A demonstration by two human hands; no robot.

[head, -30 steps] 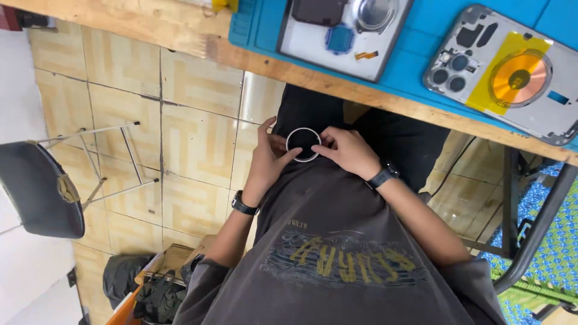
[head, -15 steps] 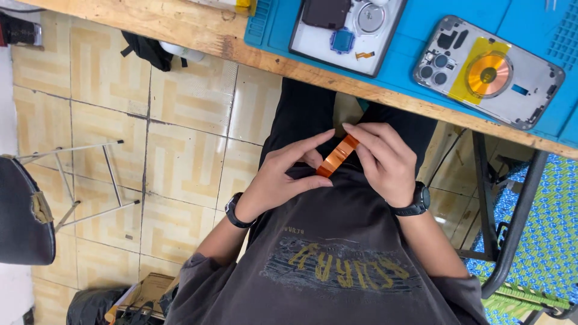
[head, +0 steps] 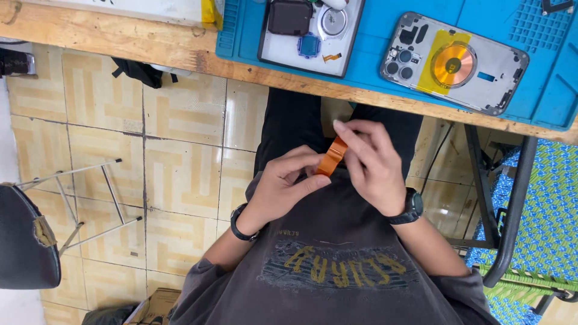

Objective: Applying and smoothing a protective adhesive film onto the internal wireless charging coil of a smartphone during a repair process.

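Head view, compared with one second earlier: black ring no longer between the hands; orange strip [head: 332, 156] now in its place, held over the lap, below the near edge of the surface [head: 120, 42] and apart from it. Compared with half a second earlier: strip in much the same place, still between both hands; camera shifted a little. Judged from this: work passed from the ring to the strip, handling of the strip under way.

Left hand [head: 283, 189]: fingers [head: 313, 182] narrowed to a pinch on the lower end of the strip, thumb against forefinger. Right hand [head: 370, 165]: fingers [head: 349, 133] closed lightly on the upper end, forefinger laid along the top. Strip tilted, upper end toward the surface.

On the surface, untouched: blue mat [head: 385, 24] along the near edge; opened phone housing [head: 454, 63] with copper coil toward the right; white tray [head: 310, 33] with small parts to its left. Black stool [head: 27, 244] on the tiled floor at far left.
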